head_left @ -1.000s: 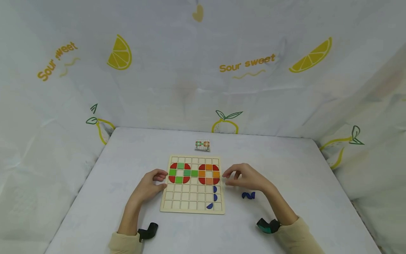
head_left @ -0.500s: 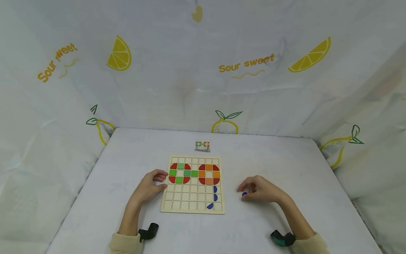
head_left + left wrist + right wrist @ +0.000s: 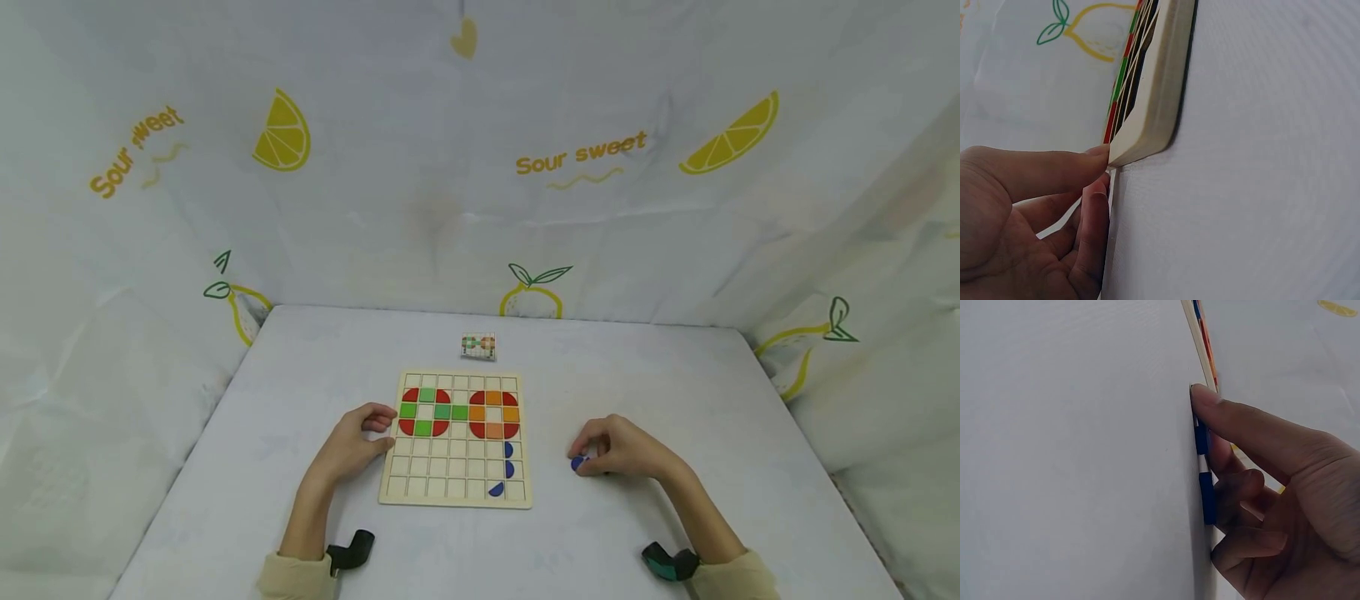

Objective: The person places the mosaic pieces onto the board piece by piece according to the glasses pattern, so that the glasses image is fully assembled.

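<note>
A square wooden grid board (image 3: 448, 465) lies on the white table. Its upper rows carry red curved pieces (image 3: 410, 395), green squares (image 3: 460, 412) and orange squares (image 3: 493, 398). Several blue half-round pieces (image 3: 496, 490) sit in its lower right cells. My left hand (image 3: 348, 444) touches the board's left edge with thumb and loosely bent fingers. Right of the board, my right hand (image 3: 624, 450) pinches a blue half-round piece (image 3: 577, 462) at the table between thumb and forefinger. In the right wrist view, another blue piece (image 3: 1208, 498) lies by the curled fingers.
Behind the board stands a small pattern card (image 3: 478, 346) with a similar coloured design. A white cloth printed with lemons (image 3: 532, 300) hangs behind and beside the table (image 3: 645, 367). Each wrist wears a black camera (image 3: 351, 550).
My right hand has moved from the board's right edge out to the loose blue pieces and closed finger and thumb around one. The left hand has stayed at the board's left edge.
</note>
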The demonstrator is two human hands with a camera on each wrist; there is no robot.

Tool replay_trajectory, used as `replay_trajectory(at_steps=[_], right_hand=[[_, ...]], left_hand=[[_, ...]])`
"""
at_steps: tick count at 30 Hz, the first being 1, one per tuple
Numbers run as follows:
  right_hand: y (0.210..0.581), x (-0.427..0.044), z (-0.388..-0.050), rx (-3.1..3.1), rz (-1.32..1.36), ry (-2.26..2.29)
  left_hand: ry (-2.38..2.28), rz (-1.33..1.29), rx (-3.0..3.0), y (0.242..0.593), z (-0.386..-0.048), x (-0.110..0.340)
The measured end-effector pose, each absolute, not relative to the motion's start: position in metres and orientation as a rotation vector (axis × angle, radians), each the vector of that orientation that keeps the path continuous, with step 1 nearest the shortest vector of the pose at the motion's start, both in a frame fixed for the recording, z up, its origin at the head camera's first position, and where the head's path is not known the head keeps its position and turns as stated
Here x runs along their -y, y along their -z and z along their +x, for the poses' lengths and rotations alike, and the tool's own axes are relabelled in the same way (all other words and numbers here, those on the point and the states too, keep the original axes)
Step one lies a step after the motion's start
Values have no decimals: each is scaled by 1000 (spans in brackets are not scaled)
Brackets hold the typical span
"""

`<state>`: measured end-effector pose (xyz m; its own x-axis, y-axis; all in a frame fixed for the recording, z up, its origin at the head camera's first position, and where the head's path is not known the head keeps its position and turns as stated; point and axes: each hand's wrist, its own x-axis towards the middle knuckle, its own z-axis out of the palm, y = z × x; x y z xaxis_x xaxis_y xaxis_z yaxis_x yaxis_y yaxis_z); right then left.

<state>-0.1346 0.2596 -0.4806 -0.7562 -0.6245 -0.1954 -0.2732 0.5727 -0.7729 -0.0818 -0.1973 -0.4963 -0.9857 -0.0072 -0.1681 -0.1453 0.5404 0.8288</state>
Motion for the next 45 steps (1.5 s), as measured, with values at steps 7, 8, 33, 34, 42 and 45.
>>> replay_trajectory(at_steps=[7,8,33,34,42,45], right_hand=[[481,-259,-134,-2351,-761,1044],[481,-258,-134,-2351,-764,1039],[467,-205,-143,-2373,-837,1054],[466,-199,-144,-2367,-853,1055],[462,-151,-154,-2288,-995,1058],[463,-134,-156,-2264,-1022,1062]], left_hand=[[-1436,-134,-2631,498,-80,197],[-1437,-135,-2631,498,-80,197],[-1431,-164,-2623,498,-81,198],[-1430,-169,-2622,499,-81,198],[-1445,-146,-2616,500,-82,199],[-1440,-146,-2620,501,-83,198]])
